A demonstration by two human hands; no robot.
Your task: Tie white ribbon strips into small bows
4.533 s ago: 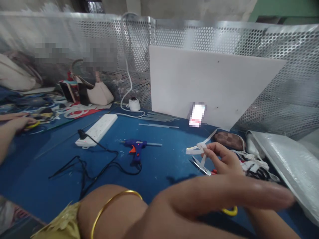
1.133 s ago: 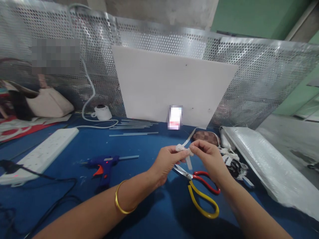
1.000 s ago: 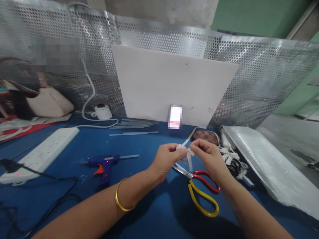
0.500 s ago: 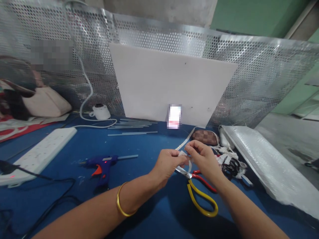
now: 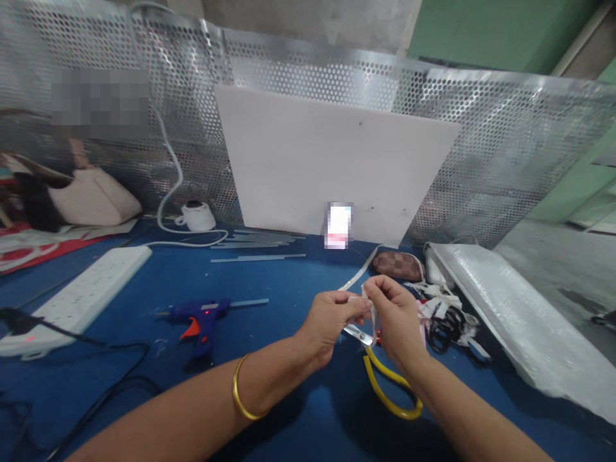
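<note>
Between my two hands is a thin white ribbon [image 5: 373,321], whose loose end hangs down. My left hand [image 5: 325,321] pinches it between thumb and fingers, a gold bangle on the wrist. Close against it, my right hand [image 5: 395,314] also pinches the ribbon, fingertips nearly touching those of the left. Beneath both hands lie scissors [image 5: 392,393] with one yellow and one red handle; the right hand covers most of the red one. A whitish strip [image 5: 359,273] runs from behind my hands toward the board.
Left on the blue table are a glue gun [image 5: 205,321] holding a glue stick, more glue sticks [image 5: 260,240] and a power strip [image 5: 86,289]. A phone [image 5: 339,224] leans on a white board [image 5: 332,154]. Rightward are a checked pouch [image 5: 397,265], ribbon scraps [image 5: 452,321] and a plastic-wrapped package [image 5: 524,314].
My right hand has shifted slightly down and turned, hiding more of the red handle. The ribbon now stands up at the fingertips and hangs between the hands.
</note>
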